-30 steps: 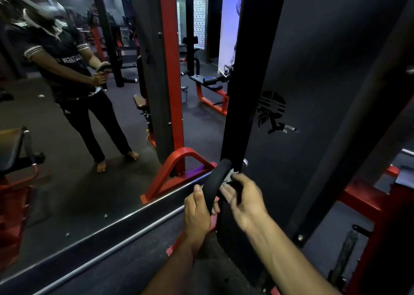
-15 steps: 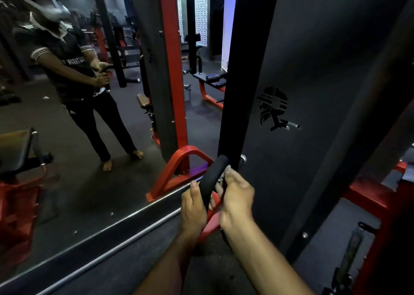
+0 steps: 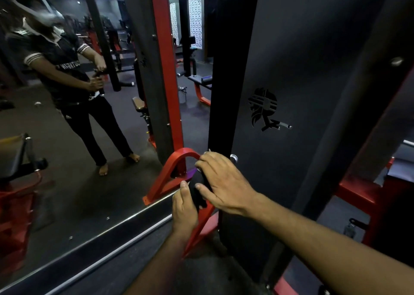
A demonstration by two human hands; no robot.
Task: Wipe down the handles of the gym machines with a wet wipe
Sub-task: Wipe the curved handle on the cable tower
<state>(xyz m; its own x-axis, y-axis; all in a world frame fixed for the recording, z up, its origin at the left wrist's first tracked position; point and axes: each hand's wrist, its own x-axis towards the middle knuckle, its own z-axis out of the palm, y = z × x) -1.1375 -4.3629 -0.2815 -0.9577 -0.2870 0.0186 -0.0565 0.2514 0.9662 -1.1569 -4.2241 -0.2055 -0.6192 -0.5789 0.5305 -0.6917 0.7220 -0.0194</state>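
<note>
Both of your hands are on the black handle (image 3: 197,188), which sits low and near the middle of the view, just in front of the dark machine panel (image 3: 291,93). Your left hand (image 3: 184,207) grips the lower part of the handle, fingers curled round it with the thumb lying up along its left side. Your right hand (image 3: 220,180) covers the upper end, fingers curled over the top and thumb pressed against the grip's near face. A small pale scrap shows at your right fingertips near the handle's top, too small to tell whether it is the wipe. Only a short dark stretch of the handle shows between your two hands.

Just left of the handle stands a red curved foot (image 3: 177,173) of the frame, and a red post (image 3: 165,66) rises behind it. A large mirror (image 3: 67,182) fills the left side; it reflects a person in dark clothes with both hands on a handle. On the panel to the right of your hands is a cut-out logo (image 3: 265,109), and a small metal knob (image 3: 233,158) sits just beside your right hand.
</note>
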